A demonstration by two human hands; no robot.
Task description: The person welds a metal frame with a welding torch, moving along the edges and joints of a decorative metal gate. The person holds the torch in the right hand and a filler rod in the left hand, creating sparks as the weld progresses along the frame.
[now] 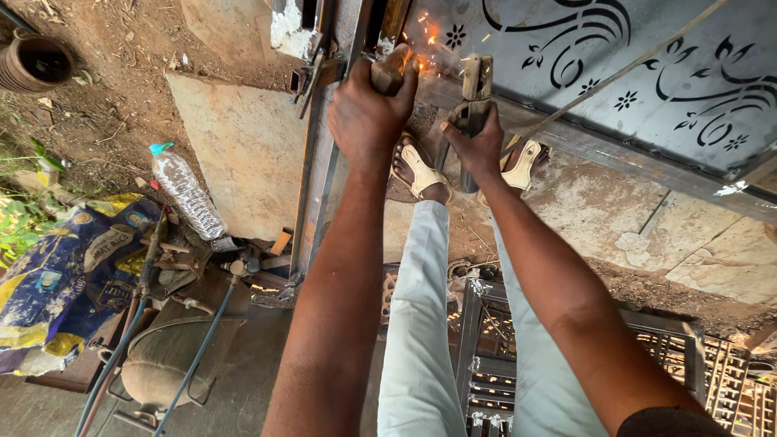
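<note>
Sparks (423, 36) are flying at the far middle of the scene, where the left hand (366, 113) is wrapping its fingers tight around a short wooden handle (388, 71) pressed against the steel frame (317, 154) of a gate. The right hand (476, 146) is closing fully around a dark metal tool (473, 109), its upper end rising beside the sparks and its lower end pointing down past the fingers. Just right of both hands, a decorative metal sheet (647, 73) with cut-out flower and scroll patterns is filling the far right, and a thin rod (615, 77) is slanting across it. Below the hands, the person's two sandalled feet (421, 171) are standing on dusty ground, with pale trousers (417, 324) running toward the near edge. To the left, a plastic water bottle (188, 194) is lying beside a stone slab (235, 154), a blue and yellow sack (57, 275) is sitting at the near left, and blue hoses (194, 356) are trailing over a rounded rusty tank (166, 364). Ornamental metal grilles (712, 380) are lying at the near right.
</note>
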